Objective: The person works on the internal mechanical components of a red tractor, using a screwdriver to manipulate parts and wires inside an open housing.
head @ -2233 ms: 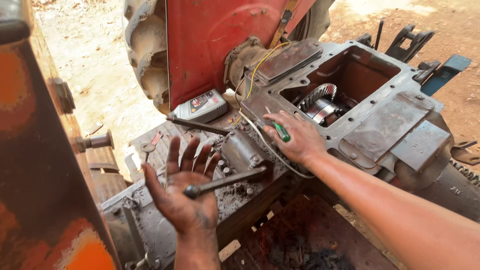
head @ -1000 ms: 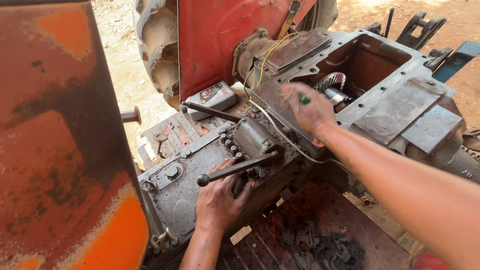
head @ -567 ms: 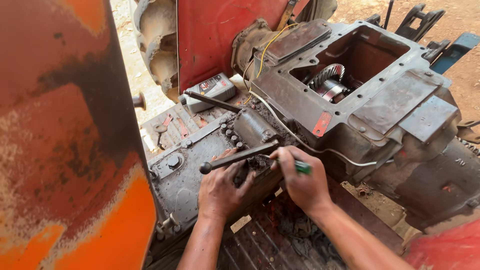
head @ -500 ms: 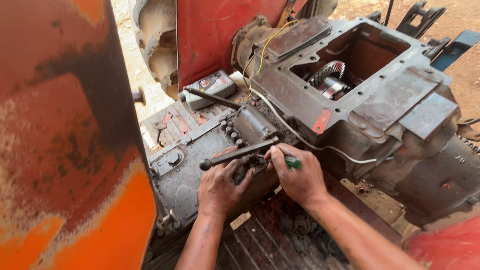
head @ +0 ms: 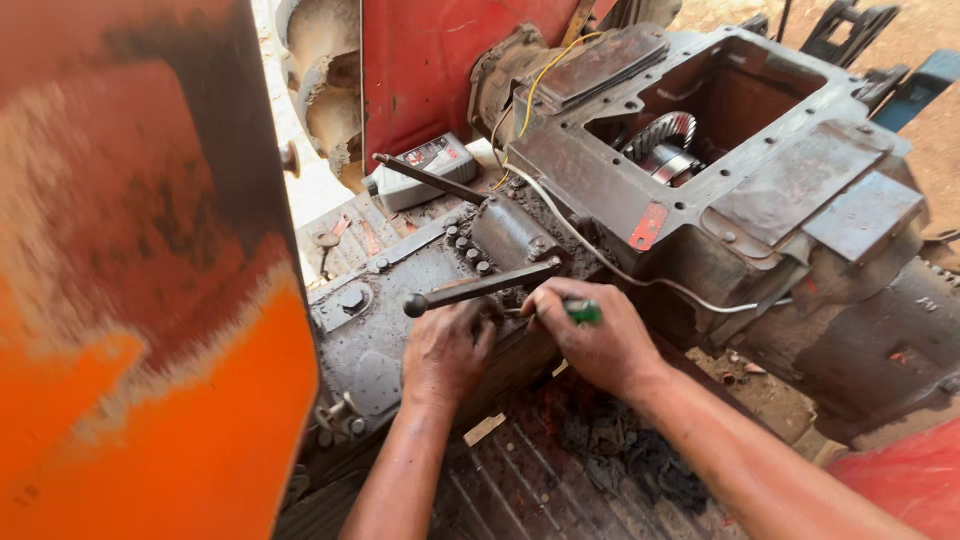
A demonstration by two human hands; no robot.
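While both hands met at the lower centre of the frame, the left hand (head: 445, 345) pressed against the side of the greasy grey gearbox housing (head: 375, 330), its fingers curled in under the dark lever (head: 480, 287); whether they were closed on anything could not be told, since the fingertips were hidden behind the lever and the housing edge. The right hand (head: 595, 335), just beside it, was clenched around a green-handled screwdriver (head: 583, 312). Only the green butt of the handle stuck out of the fist, and the shaft ran left toward the housing, its tip lost in shadow between the two hands.

The lever lay slanted across the middle of the frame, its round knob toward the left, just above the left hand. A second, thinner rod (head: 430, 180) slanted above it, toward the upper centre. Behind that rod lay a grey oil can (head: 425, 168), partly covered by it.

At the upper right stood the open cast housing (head: 800, 170), with a toothed gear (head: 662, 135) partly visible inside its opening, the rest sunk in darkness. A yellow wire (head: 545, 70) and a pale cable (head: 640, 275) ran over it. An orange and rust panel (head: 140, 270), blurred, filled the left of the frame and blocked everything behind it. Both forearms were cut off by the bottom edge.
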